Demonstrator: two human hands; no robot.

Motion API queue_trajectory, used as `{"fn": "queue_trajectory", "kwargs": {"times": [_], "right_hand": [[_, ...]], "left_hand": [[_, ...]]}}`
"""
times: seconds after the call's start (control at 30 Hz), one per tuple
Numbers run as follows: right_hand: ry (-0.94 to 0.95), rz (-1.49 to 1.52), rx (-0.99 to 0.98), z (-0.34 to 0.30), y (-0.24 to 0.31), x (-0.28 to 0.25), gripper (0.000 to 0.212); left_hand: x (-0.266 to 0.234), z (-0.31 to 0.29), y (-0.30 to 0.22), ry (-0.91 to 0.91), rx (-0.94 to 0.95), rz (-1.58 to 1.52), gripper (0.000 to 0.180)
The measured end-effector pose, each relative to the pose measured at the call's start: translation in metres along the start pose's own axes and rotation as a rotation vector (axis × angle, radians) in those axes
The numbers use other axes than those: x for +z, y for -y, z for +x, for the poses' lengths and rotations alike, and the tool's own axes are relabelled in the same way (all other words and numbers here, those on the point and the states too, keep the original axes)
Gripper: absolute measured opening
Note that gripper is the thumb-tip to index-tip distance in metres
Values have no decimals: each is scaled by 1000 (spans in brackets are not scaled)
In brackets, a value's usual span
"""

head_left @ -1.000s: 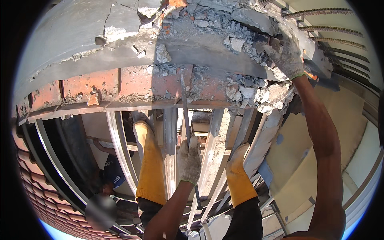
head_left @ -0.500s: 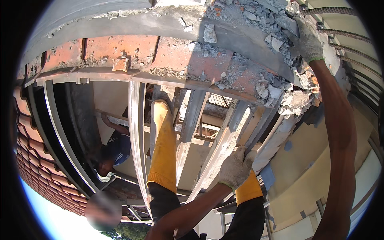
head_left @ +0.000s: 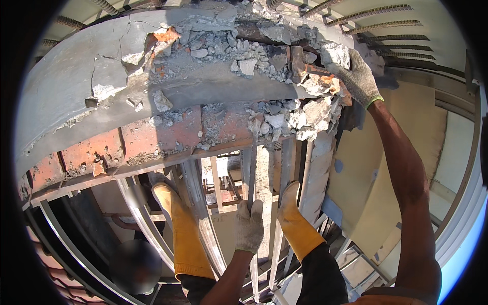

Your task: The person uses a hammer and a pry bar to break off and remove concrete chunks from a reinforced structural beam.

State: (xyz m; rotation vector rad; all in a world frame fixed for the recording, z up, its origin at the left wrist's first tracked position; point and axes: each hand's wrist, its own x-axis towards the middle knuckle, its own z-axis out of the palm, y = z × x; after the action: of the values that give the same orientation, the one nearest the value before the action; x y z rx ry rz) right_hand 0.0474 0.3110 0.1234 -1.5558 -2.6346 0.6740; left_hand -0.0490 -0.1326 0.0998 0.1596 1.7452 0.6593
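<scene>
My right hand (head_left: 358, 79), in a grey knit glove, is closed around a pale chunk of broken concrete (head_left: 335, 55) at the right end of the broken ledge. Just left of it a hammer (head_left: 297, 63) lies on the rubble, its handle running toward my glove and partly covered there. My left hand (head_left: 249, 226), also gloved, is closed low between my legs on a long, narrow metal bar (head_left: 253, 165). The bar stands nearly upright, its far end reaching the loose rubble (head_left: 274, 121) at the ledge's edge.
My yellow boots (head_left: 175, 229) stand among metal roof beams (head_left: 203, 218) with open gaps between. Bare rebar rods (head_left: 376, 23) stick out at the far side. Cracked grey mortar (head_left: 71, 86) covers the ledge's left. Another person (head_left: 136, 267) is below at lower left.
The view has swung right, bringing the hammer and more rubble into sight. My left hand has come off my right knee and now holds the bar. My right hand stays at the rubble, now gripping a chunk.
</scene>
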Motion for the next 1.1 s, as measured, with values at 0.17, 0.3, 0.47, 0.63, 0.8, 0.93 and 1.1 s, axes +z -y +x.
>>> {"fn": "queue_trajectory", "kwargs": {"times": [0.17,0.3,0.47,0.63,0.8,0.93,1.1], "right_hand": [[130,-3,500,-85,-78,19,66],[138,58,933,-147,-200,74,62],[175,398,1301,-220,-210,125,66],[350,215,1317,-338,-285,212,70],[443,119,1242,-387,-316,245,64],[296,151,1193,-385,-351,255,68],[-5,3,1049,-375,-400,274,74]], "left_hand": [[-5,6,-6,14,35,58,50],[3,16,5,38,19,83,53],[-5,20,4,69,-68,104,53],[-11,30,24,116,-40,215,47],[-24,30,36,42,-147,192,39],[-25,37,36,-12,-135,196,29],[-3,24,-11,-67,-142,20,29]]}}
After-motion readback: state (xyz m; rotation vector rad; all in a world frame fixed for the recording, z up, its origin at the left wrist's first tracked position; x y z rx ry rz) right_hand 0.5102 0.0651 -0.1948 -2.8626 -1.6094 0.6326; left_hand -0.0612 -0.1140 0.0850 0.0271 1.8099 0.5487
